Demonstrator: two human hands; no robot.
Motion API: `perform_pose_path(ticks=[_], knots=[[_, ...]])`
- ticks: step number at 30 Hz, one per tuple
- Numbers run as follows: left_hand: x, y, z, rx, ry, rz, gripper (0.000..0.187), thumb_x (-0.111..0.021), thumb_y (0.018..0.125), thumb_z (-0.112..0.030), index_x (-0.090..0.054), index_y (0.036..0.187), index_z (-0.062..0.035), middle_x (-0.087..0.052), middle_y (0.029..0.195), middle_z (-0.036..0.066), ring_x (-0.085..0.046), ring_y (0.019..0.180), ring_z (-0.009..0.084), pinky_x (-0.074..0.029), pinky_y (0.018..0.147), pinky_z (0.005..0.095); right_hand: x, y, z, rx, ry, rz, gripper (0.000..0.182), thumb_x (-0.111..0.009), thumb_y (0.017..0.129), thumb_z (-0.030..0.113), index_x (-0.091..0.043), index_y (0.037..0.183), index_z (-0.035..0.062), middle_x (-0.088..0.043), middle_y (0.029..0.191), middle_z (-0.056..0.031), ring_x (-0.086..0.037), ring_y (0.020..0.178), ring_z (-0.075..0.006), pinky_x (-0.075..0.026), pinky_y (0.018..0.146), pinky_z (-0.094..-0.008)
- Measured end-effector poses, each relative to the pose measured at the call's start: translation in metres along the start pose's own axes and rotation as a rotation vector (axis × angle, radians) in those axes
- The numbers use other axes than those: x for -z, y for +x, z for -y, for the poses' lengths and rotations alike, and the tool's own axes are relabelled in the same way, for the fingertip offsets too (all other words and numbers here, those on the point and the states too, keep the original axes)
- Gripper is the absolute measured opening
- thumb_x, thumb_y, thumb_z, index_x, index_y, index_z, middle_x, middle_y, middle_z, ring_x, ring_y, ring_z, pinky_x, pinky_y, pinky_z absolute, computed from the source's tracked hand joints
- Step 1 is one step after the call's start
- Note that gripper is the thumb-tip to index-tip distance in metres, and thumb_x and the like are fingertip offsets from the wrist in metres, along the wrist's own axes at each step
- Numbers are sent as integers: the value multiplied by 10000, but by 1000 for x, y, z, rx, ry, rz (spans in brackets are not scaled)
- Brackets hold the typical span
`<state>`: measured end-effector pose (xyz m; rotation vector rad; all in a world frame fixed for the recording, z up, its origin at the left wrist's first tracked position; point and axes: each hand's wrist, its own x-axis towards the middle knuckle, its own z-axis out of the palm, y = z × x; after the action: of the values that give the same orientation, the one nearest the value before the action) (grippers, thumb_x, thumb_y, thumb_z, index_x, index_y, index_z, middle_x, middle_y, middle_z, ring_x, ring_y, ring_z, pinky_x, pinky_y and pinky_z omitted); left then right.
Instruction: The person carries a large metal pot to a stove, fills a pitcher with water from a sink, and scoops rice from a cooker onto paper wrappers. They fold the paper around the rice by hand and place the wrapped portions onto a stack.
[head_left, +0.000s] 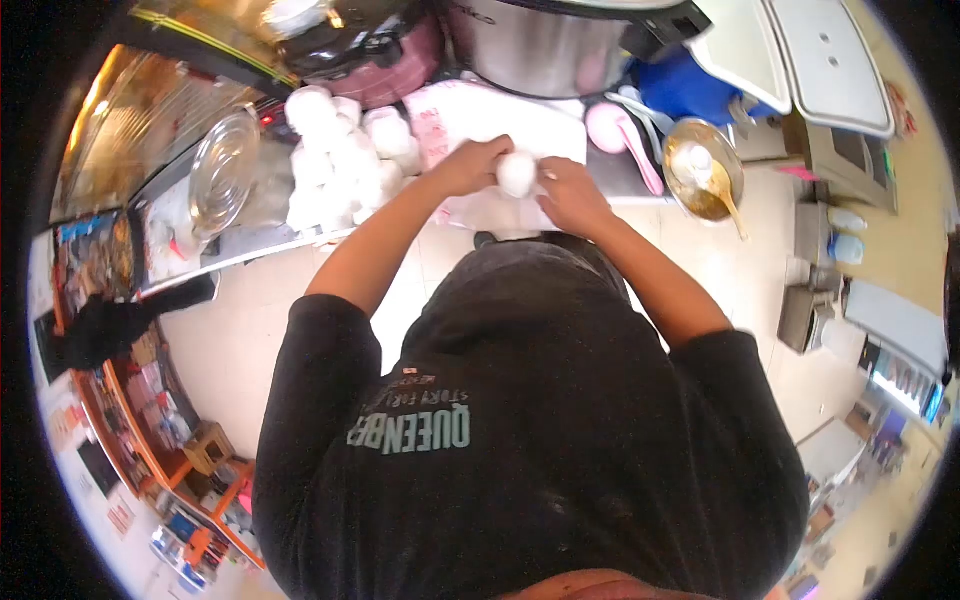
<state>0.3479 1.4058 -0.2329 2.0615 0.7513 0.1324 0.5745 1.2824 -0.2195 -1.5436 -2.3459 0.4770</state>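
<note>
A small white rounded bundle (517, 176) sits between my two hands over the front of the counter. My left hand (476, 166) is at its left side with fingers bent in against it. At its right side, the fingers of my right hand (574, 198) are curled and touch it. Beneath them lies a white sheet with pink print (428, 130). Left of my left hand, several similar white bundles (335, 170) are heaped together. What the bundle contains cannot be made out.
Behind the sheet stand a large steel pot (540, 50) and a pink cooker (385, 75). To the right are a pink ladle (635, 145), a metal bowl (728, 150) with a spoon, and a blue container (680, 88). A clear round lid (225, 172) is at the left.
</note>
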Motion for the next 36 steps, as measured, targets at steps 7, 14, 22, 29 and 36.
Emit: perform_pose_path(ticks=[7, 14, 22, 29, 36], knots=[[7, -51, -54, -144, -366, -505, 523, -773, 776, -21, -528, 1236, -77, -653, 1132, 97, -644, 1015, 236, -506, 935, 370, 47, 38, 57, -196, 960, -278, 678, -840, 804, 228, -482, 1341, 20, -568, 1279, -125, -551, 1193, -223, -459, 1008, -362], [50, -101, -102, -350, -13, -801, 745, -797, 705, -17, -546, 1395, -145, -527, 1485, 131, -561, 1313, 331, -504, 1033, 410, 67, 72, 96, -239, 1779, 226, 632, -856, 791, 174, -527, 1309, 24, -622, 1196, -62, -599, 1128, -180, -463, 1017, -349], [35, -160, -67, -146, 13, -724, 610, -758, 711, 60, -615, 1282, -102, -632, 1333, 122, -613, 1226, 343, -532, 981, 411, 46, 114, 116, -176, 1313, 582, 757, -829, 825, 332, -476, 1424, 32, -558, 1384, -122, -538, 1277, -236, -414, 1085, -396], [86, -208, 24, 281, 253, -1466, 610, -640, 759, 105, -537, 1345, -27, -599, 1327, 211, -560, 1256, 410, -441, 1074, 453, 44, 93, 77, -253, 1244, 489, 636, -636, 973, 494, -478, 1416, 66, -518, 1430, -96, -490, 1318, -233, -381, 1059, -381], [143, -168, 100, 528, 446, -1110, 660, -569, 810, 40, -413, 1448, -23, -397, 1498, 249, -418, 1362, 459, -394, 1116, 489, 59, 59, 58, -363, 1276, 439, 497, -568, 1033, 421, -508, 1386, 77, -594, 1335, -93, -567, 1223, -221, -418, 1015, -378]])
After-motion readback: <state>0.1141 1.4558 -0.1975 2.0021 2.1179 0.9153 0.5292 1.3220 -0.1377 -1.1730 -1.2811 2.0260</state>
